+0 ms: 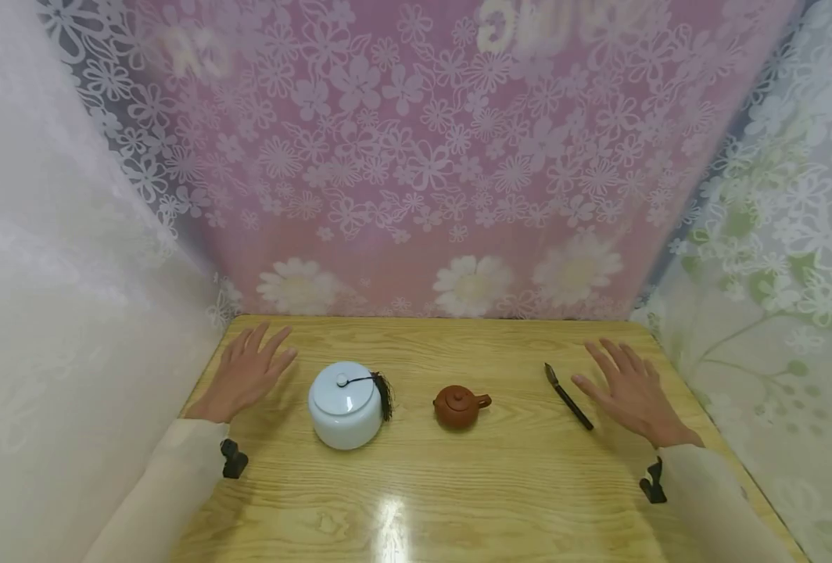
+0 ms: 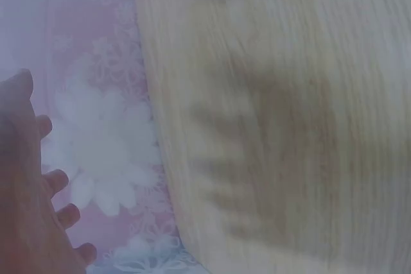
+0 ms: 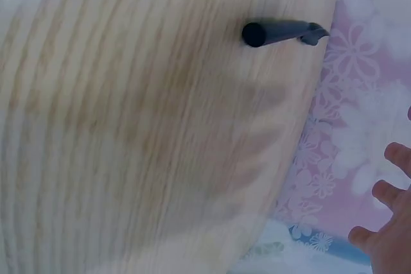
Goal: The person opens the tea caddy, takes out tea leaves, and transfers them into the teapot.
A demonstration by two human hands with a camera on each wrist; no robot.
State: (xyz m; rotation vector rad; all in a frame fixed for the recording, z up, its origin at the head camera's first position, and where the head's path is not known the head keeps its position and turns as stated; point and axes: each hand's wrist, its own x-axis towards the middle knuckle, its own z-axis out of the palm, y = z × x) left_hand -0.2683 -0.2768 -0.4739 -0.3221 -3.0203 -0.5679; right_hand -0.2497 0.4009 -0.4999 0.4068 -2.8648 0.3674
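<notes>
Basically, clock centred on the brown teapot (image 1: 457, 410), head view. It sits on the table (image 1: 486, 500), lid on, handle toward 3, spout toward 9. White lidded jar (image 1: 346, 424) stands upright at 9, well apart from the teapot; black tassel (image 1: 384, 396) on a cord from its knob hangs on the 3 o'clock side. Slim dark tool (image 1: 570, 400) lies flat at 3, pointed end toward 11, butt toward 5. Could be a craft knife or a pen; too small and blurred to call.

Left hand (image 1: 242, 377): out past the jar at 9 to 10, apart from it. Fingers spread and near straight, gripping nothing. Right hand (image 1: 632, 395): just beside the tool at its 3, not touching. Fingers likewise fanned wide, holding nothing.

Both hands float above the table. Left wrist view has part of the jar near 11 and the hand's shadow (image 2: 270, 152) on the table; right wrist view has the tool near 1 and a matching shadow. Pink flowered cloth (image 1: 416, 156) rises at 12 behind the table. Light reflection (image 1: 391, 525) at 7.
</notes>
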